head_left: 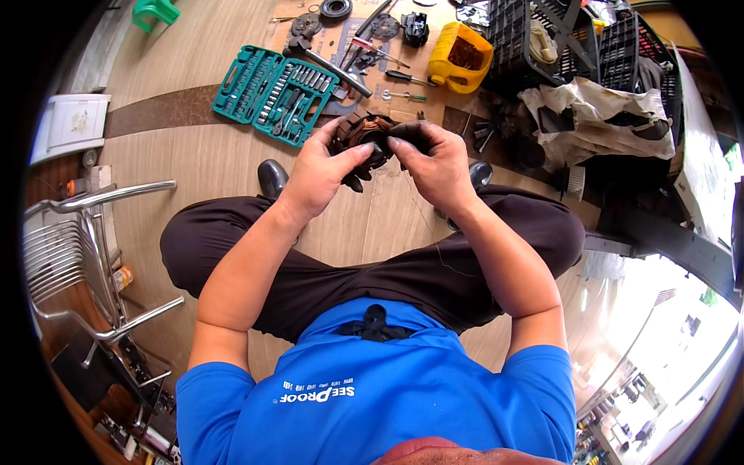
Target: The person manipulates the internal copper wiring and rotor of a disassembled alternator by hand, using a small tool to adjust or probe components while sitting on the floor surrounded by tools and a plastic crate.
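I hold a dark, toothed ring with copper windings point(370, 129) up between my knees. My left hand point(321, 172) grips its left side, thumb on its face and dark-smudged fingertips curled around it. My right hand point(435, 164) pinches the right side, thumb and forefinger at the windings. A thin strand point(437, 240) dangles below my right hand. Both hands partly hide the ring.
Beyond my hands lie an open green socket set point(246, 84), screwdrivers point(400, 76) and metal parts on cardboard point(442, 19). A yellow cut jug point(457, 54) and black crates point(523, 43) are right. A chrome rack point(62, 263) stands left, a green stool point(155, 12) far back.
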